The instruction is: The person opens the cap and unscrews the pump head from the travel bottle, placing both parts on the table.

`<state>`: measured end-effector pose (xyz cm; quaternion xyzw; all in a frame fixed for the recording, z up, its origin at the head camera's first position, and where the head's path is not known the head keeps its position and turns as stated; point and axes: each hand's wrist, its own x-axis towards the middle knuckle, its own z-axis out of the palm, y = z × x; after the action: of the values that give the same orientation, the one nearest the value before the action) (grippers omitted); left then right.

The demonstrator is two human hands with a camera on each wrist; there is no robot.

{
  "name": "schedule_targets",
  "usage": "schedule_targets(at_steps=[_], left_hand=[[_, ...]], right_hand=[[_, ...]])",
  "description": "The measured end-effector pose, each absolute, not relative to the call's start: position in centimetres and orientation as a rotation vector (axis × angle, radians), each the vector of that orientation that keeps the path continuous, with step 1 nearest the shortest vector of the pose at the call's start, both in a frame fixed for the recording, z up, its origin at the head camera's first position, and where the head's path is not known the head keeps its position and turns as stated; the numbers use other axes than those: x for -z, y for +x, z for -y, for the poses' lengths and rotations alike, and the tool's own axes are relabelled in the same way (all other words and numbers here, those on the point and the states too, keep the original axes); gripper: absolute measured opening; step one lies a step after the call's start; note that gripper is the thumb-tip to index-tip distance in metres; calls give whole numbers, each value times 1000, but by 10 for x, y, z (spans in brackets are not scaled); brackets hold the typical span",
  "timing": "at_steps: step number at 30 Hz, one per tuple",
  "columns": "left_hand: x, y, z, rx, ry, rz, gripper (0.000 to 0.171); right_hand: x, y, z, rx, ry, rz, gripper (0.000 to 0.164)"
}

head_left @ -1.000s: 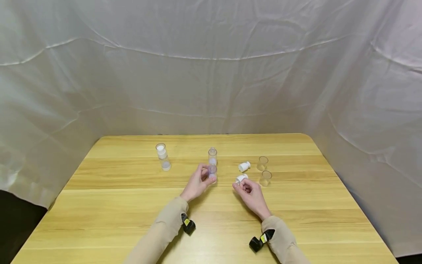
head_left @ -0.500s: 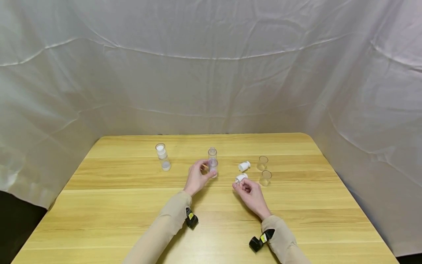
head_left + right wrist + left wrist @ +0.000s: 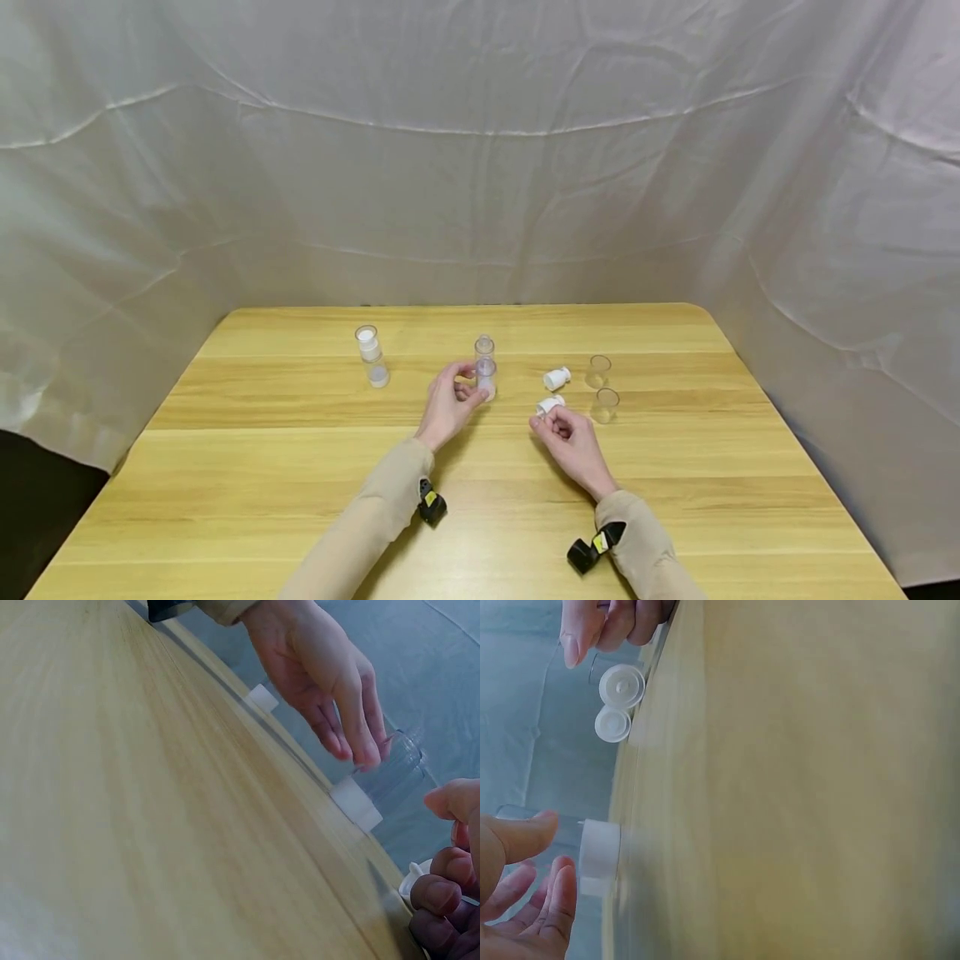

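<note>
Left hand (image 3: 447,405) loosely spread, farther forward; right hand (image 3: 573,442) loosely curled.

A: Head view?
B: High, well back, facing forward and down; most of the counter (image 3: 262,517), left hand (image 3: 445,410) at 7 o'clock, right hand (image 3: 576,446) at 5.
A: Wrist views?
B: Both close, low across the counter, rolled off level. Left one: own hand 8 o'clock, other 11. Right one: own 4, other 1.
A: Shared?
B: Both hands, all three; cloth backdrop (image 3: 480,192) too.
</note>
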<state>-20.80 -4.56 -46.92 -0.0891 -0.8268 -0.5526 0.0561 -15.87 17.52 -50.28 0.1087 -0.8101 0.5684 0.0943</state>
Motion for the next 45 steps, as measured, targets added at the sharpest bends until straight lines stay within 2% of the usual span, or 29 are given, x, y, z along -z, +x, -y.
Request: schedule_targets(at_steps=[9, 12, 16, 25, 29, 33, 37, 45], left_hand=[[453, -202, 75, 1432, -201, 2035, 26], [448, -205, 91, 1332, -134, 1853, 26], [446, -209, 112, 1272, -7, 1736, 40], [455, -213, 143, 1330, 256, 1871, 97], [457, -211, 150, 1437, 322, 1995, 114], [457, -211, 155, 1557, 376, 2114, 122], [458, -212, 158, 1659, 418, 2201, 122], [460, -212, 161, 1841, 415, 2255, 107]], right_hand=[[504, -161, -177, -1667, 343, 2395, 32], [504, -161, -176, -1676, 341, 2392, 32], [503, -160, -176, -1690, 337, 2384, 32], [504, -159, -177, -1690, 335, 2392, 32], [506, -159, -177, -1668, 338, 2411, 31], [506, -159, -176, -1664, 334, 2413, 31], [506, -159, -176, -1673, 331, 2408, 31], [506, -159, -175, -1631, 302, 2427, 30]])
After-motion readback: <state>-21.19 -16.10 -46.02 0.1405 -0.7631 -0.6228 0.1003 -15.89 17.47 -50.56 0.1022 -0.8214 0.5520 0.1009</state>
